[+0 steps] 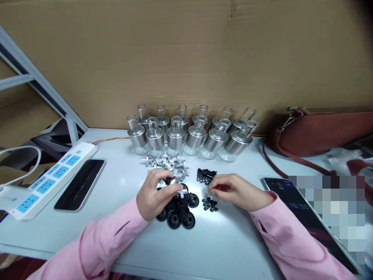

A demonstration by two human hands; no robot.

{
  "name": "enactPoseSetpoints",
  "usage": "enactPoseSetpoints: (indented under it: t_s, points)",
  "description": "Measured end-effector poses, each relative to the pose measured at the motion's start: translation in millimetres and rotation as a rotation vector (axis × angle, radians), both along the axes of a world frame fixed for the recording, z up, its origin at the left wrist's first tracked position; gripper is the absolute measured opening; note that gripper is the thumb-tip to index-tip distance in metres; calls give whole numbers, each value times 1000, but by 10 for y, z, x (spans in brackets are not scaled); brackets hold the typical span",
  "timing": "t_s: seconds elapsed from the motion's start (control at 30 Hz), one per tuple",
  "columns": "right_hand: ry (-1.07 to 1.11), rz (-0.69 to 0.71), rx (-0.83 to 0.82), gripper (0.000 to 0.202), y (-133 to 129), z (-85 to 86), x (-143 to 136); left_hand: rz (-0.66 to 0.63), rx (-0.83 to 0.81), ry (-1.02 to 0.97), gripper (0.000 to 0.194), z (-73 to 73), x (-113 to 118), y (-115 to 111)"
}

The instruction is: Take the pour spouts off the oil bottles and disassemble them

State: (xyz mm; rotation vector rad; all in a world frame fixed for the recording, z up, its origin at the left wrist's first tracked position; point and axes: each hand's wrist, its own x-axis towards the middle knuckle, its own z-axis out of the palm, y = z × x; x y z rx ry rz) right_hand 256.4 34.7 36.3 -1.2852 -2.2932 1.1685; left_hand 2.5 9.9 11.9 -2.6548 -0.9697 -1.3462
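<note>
My left hand (153, 194) is closed around a silver metal fitting (183, 191) with a round collar and a short spout. It hovers over a pile of black round caps (175, 219) with ringed centres. My right hand (236, 190) has its fingers curled in beside a small heap of black tubes (205, 175); anything in its fingertips is hidden. Just below those fingertips lie several little black rings (210, 204). Behind my left hand, more silver metal fittings (166, 161) are scattered.
Two rows of glass bottles with metal bands (175, 136) stand along the cardboard wall (186, 50). A power strip (52, 181) and a phone (80, 186) lie left. To the right are a brown bag (335, 132) and a larger device displaying digits (303, 210).
</note>
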Motion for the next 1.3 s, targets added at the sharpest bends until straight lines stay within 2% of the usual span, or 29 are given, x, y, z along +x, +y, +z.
enactPoseSetpoints:
  t_s: [0.1,0.4,0.57,0.83,1.07,1.3]
  points:
    - [-7,9,63,20,7,15,24,-22,-23,8,20,-16,-3,-3]
    - [-40,13,-187,22,-39,47,44,-66,-63,48,19,7,-13,-3]
    - [-48,15,-159,21,-35,0,67,-80,-68,45,18,1,-8,13]
    - [-110,-4,-241,17,-26,-25,55,-98,-68,70,18,3,-14,18]
    - [-17,-95,-500,28,-78,-16,-8,-111,-70,78,17,-2,3,16]
    - [-43,-83,-445,33,-74,22,21,-114,-83,64,16,-11,7,16]
